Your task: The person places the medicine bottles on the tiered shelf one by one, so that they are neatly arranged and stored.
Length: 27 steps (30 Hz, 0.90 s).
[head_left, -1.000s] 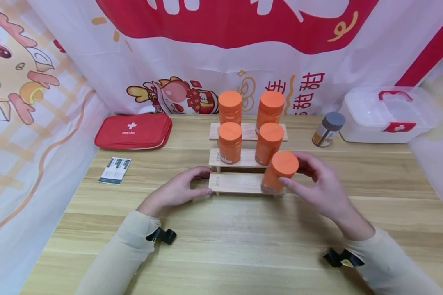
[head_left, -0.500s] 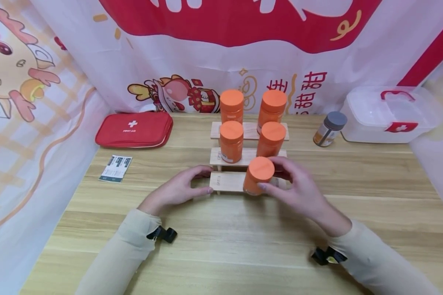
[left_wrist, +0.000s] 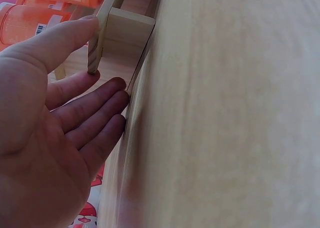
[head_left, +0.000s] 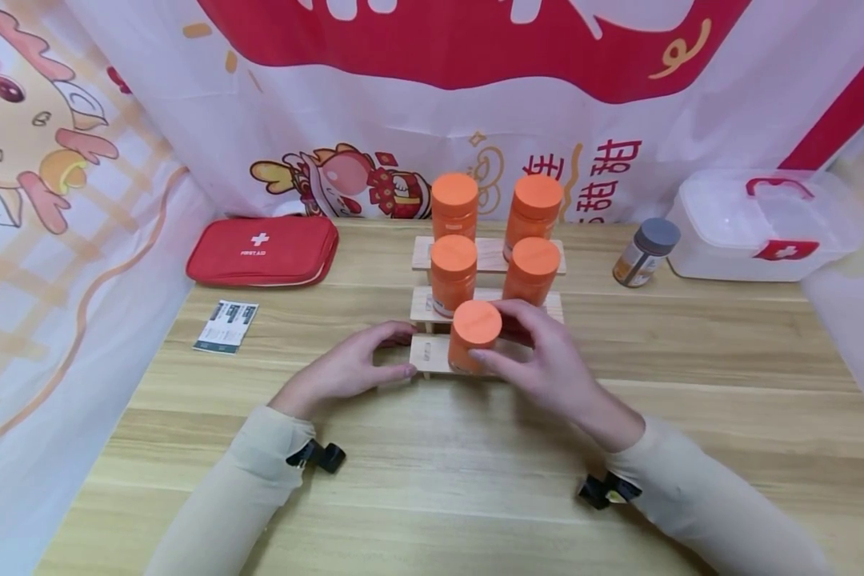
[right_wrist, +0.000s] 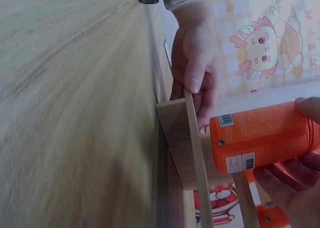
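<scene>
My right hand (head_left: 547,364) grips an orange bottle (head_left: 475,324) by its sides, upright over the lowest step of the wooden tiered stand (head_left: 429,352). In the right wrist view a narrow gap shows between the bottle's base (right_wrist: 220,145) and the plank (right_wrist: 196,148). At the stand's left end, my left hand (head_left: 349,364) pinches that lowest plank between thumb and forefinger, its other fingers stretched out beside the support (left_wrist: 127,35). Two orange bottles stand on the middle step, the left one (head_left: 454,272) and the right one (head_left: 533,268). Two more (head_left: 455,204) occupy the top step.
A red first aid pouch (head_left: 262,252) lies at the back left, with a printed card (head_left: 226,326) in front of it. At the back right stand a grey-capped bottle (head_left: 644,254) and a white lidded box (head_left: 749,240). A printed cloth (head_left: 360,104) hangs behind the table.
My right hand has carried the orange bottle leftward along the lowest step, from its right end to left of the middle. The left hand stays at the stand's left end.
</scene>
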Tool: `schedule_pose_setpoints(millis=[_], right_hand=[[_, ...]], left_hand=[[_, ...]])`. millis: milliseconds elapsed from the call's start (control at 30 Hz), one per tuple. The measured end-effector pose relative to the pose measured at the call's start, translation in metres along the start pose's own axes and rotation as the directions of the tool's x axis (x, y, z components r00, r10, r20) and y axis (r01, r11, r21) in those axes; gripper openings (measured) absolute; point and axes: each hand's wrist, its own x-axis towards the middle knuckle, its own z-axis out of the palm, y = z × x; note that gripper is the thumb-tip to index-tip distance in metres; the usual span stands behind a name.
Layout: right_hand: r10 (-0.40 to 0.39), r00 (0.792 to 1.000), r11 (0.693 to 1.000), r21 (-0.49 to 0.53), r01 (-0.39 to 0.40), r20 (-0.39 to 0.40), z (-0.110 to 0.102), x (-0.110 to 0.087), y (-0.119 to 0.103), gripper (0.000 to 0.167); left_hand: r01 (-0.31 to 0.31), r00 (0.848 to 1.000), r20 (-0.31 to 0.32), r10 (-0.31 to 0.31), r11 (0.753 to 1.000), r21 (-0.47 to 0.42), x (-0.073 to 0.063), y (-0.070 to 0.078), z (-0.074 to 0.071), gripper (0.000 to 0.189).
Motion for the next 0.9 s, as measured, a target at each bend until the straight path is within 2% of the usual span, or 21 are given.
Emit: schedule_pose_setpoints(millis=[333, 900], right_hand=[[-0.027, 0.999, 1.000, 0.005, 0.028, -0.033, 0.019, 0.009, 0.001, 0.057], [-0.015, 0.998, 1.000, 0.013, 0.016, -0.055, 0.027, 0.014, 0.000, 0.056]], left_hand=[[0.002, 1.000, 0.005, -0.002, 1.000, -0.009, 0.000, 0.000, 0.000, 0.067], [0.008, 1.000, 0.008, -0.007, 1.000, -0.006, 0.000, 0.001, 0.000, 0.069]])
